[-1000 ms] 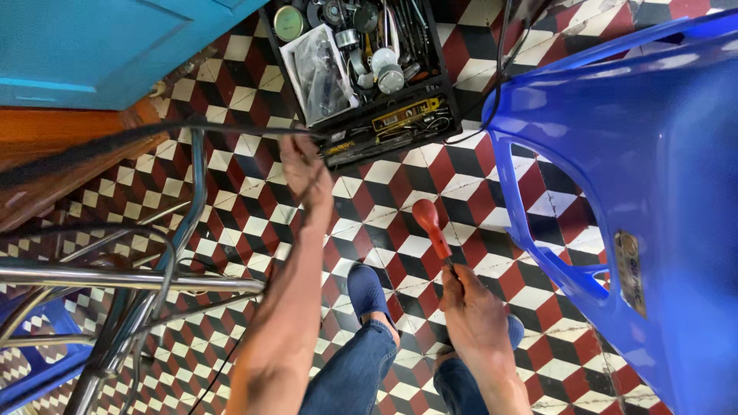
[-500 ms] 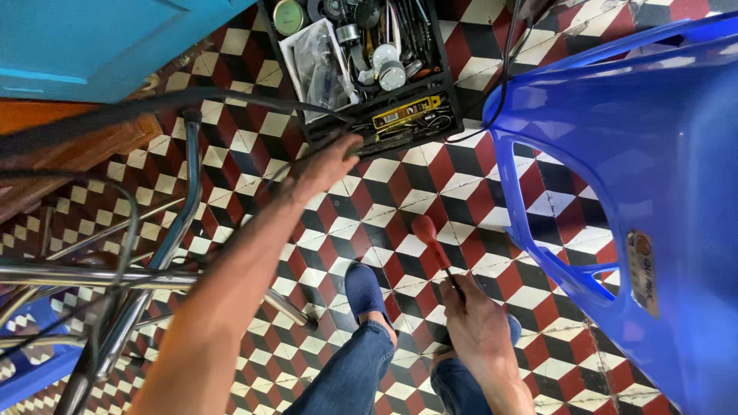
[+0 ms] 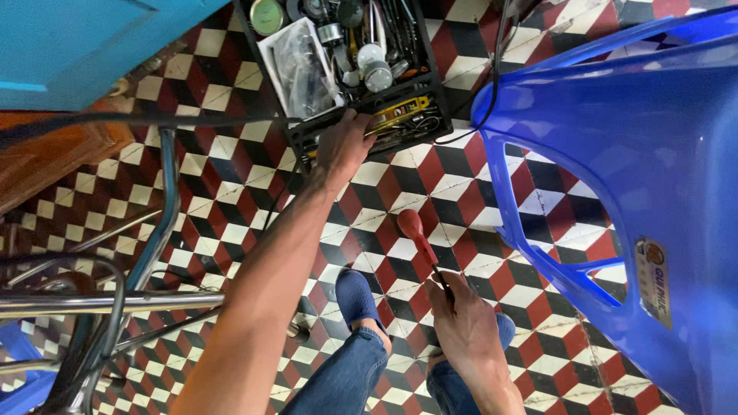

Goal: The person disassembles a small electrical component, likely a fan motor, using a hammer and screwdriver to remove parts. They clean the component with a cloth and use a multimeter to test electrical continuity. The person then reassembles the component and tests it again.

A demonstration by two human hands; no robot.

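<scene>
Right hand point(image 3: 469, 327) pinches the shaft of a red-handled screwdriver point(image 3: 419, 238), fingers closed around the metal end, red handle pointing up and away over the checkered tile floor point(image 3: 231, 177), just above the knees. Left hand point(image 3: 342, 146) is stretched out to the black toolbox point(image 3: 419, 92) at the top edge of the floor; fingers curl over its near rim, can't tell if anything is gripped inside. Box is packed with small tools, round tins and a clear plastic bag point(image 3: 296, 65). Blue plastic chair point(image 3: 638, 177) sits right of the screwdriver, close by. Chrome tube frame point(image 3: 154, 246) at left. Blue slipper point(image 3: 355, 296) and jeans near the bottom edge.
</scene>
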